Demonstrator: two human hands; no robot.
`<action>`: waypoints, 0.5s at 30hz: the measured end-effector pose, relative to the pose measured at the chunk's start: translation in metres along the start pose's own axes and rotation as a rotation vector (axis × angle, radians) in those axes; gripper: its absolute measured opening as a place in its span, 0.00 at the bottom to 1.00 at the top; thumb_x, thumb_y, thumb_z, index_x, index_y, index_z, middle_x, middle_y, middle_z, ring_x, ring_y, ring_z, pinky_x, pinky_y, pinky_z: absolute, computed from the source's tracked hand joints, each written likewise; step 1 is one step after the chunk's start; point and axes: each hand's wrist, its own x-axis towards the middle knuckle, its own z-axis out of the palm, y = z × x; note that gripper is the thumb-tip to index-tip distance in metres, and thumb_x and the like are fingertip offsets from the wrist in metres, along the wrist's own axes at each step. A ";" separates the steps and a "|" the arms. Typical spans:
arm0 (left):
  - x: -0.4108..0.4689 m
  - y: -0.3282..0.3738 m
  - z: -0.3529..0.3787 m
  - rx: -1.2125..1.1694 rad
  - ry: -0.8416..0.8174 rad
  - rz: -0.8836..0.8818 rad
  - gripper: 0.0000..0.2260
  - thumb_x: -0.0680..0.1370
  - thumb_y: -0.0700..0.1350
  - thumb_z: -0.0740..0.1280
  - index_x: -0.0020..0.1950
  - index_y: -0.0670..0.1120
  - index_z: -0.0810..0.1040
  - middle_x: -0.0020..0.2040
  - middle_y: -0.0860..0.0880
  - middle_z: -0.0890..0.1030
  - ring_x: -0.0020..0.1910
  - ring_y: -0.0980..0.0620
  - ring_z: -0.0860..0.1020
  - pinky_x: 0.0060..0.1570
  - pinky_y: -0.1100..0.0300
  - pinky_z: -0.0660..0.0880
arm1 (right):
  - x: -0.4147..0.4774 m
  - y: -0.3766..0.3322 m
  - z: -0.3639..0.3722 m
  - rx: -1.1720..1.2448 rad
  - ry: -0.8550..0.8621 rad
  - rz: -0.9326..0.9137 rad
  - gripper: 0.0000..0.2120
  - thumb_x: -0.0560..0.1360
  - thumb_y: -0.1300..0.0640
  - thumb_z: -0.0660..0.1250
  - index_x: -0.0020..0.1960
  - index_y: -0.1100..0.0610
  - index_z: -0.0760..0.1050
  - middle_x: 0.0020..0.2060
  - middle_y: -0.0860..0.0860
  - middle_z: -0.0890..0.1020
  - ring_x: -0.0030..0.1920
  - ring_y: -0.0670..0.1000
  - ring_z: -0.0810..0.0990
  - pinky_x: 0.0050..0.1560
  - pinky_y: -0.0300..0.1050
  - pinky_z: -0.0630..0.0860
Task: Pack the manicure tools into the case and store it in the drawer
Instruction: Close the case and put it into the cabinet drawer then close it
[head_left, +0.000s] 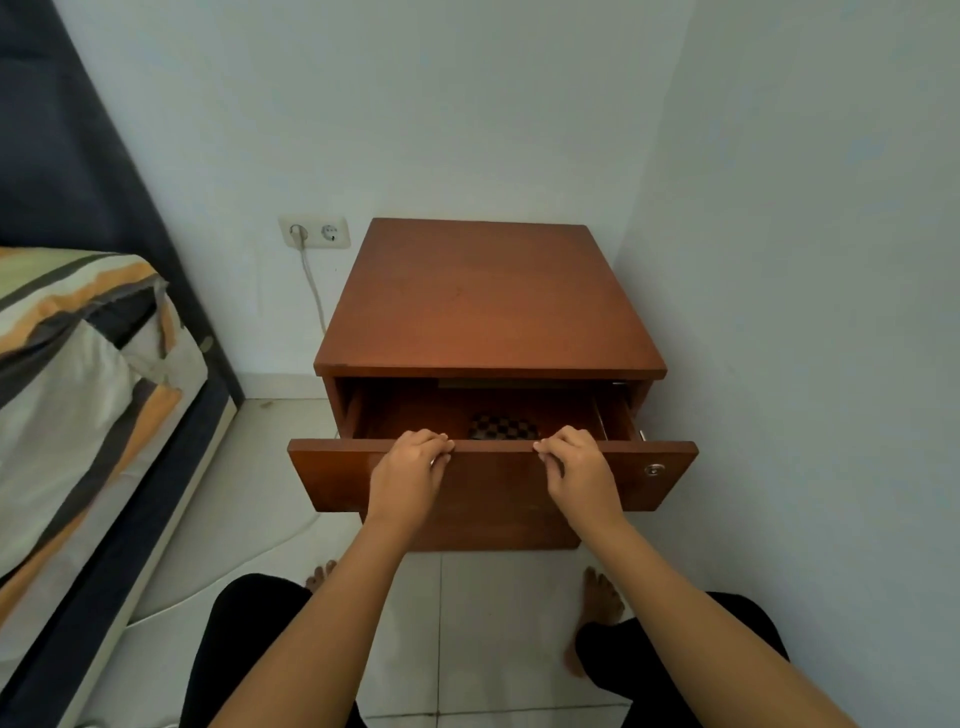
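Drawer (493, 470): half open; my landmark.
Left hand (410, 467): I curl it over the drawer's front edge.
Right hand (576, 470): same grasp.
Case (503, 428): checkered, inside the drawer.

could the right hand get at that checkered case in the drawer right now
Probably yes. The drawer stands pulled out, the checkered case lies uncovered just behind its front panel, and the right hand rests on that panel's top edge beside it.
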 end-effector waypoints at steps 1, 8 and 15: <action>0.007 -0.002 0.001 -0.005 -0.006 -0.002 0.10 0.77 0.43 0.66 0.57 0.46 0.81 0.53 0.49 0.82 0.52 0.53 0.78 0.44 0.67 0.70 | 0.006 0.002 0.003 0.000 0.002 0.000 0.06 0.74 0.65 0.65 0.47 0.62 0.81 0.39 0.53 0.80 0.42 0.51 0.75 0.41 0.44 0.77; 0.049 -0.018 0.014 -0.035 -0.019 0.030 0.10 0.78 0.42 0.65 0.57 0.45 0.80 0.55 0.49 0.81 0.54 0.52 0.76 0.45 0.65 0.71 | 0.046 0.018 0.017 -0.062 -0.018 -0.051 0.05 0.73 0.67 0.65 0.46 0.63 0.79 0.40 0.53 0.79 0.43 0.54 0.75 0.39 0.50 0.78; 0.083 -0.033 0.027 0.080 -0.010 0.102 0.18 0.76 0.42 0.68 0.65 0.41 0.74 0.68 0.42 0.71 0.69 0.44 0.68 0.63 0.51 0.72 | 0.082 0.033 0.020 -0.198 -0.033 -0.057 0.19 0.73 0.60 0.68 0.63 0.60 0.72 0.60 0.57 0.75 0.64 0.56 0.72 0.62 0.48 0.73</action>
